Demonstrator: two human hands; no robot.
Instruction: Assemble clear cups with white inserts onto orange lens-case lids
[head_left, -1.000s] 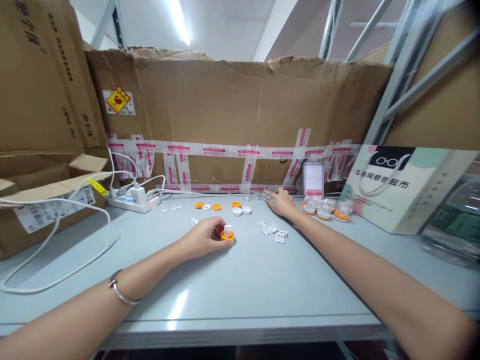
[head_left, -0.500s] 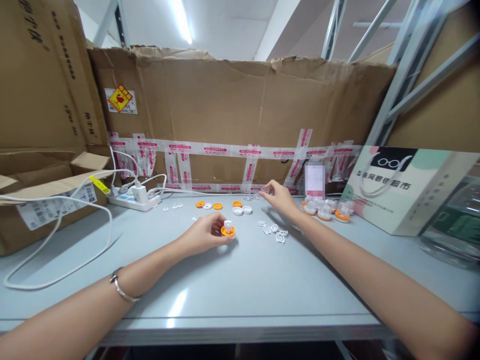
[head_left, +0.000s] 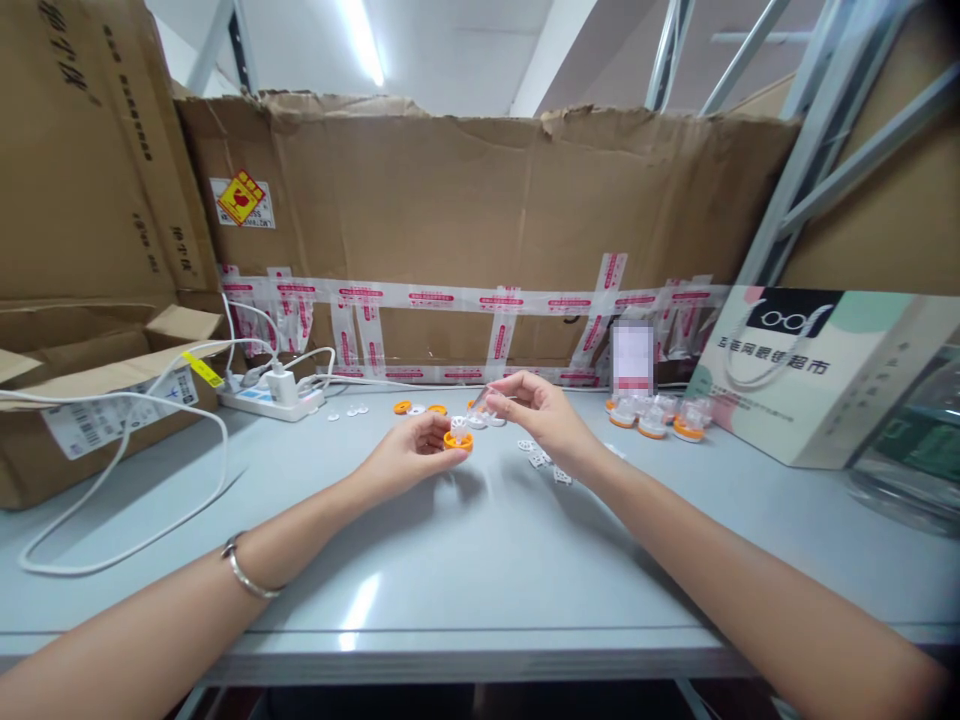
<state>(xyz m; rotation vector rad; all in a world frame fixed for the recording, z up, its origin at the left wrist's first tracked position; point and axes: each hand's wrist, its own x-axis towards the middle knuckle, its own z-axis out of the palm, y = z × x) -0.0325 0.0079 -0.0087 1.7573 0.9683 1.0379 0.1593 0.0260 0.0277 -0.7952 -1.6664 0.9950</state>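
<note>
My left hand [head_left: 411,452] grips the edge of an orange round base [head_left: 458,443] just above the table. A small white plastic part [head_left: 458,425] stands upright in the middle of that base. Close on its right, my right hand [head_left: 546,418] pinches a clear plastic piece [head_left: 480,398], tilted and held above and beside the base, apart from it as far as I can see. Below my right hand lie several flat white cut-out parts [head_left: 538,459]. Behind both hands, orange and white rings [head_left: 403,408] lie on the table, partly hidden.
At the right stand several clear-topped units with orange bases [head_left: 688,430], near a paper bag [head_left: 780,400] and a large clear bottle [head_left: 911,450]. A power strip [head_left: 300,408] with white cables and an open cardboard box [head_left: 112,400] are at the left. A tall carton [head_left: 450,220] walls the back.
My right hand has moved left and nearer with the clear piece, toward the orange base. My left hand has lifted the base slightly.
</note>
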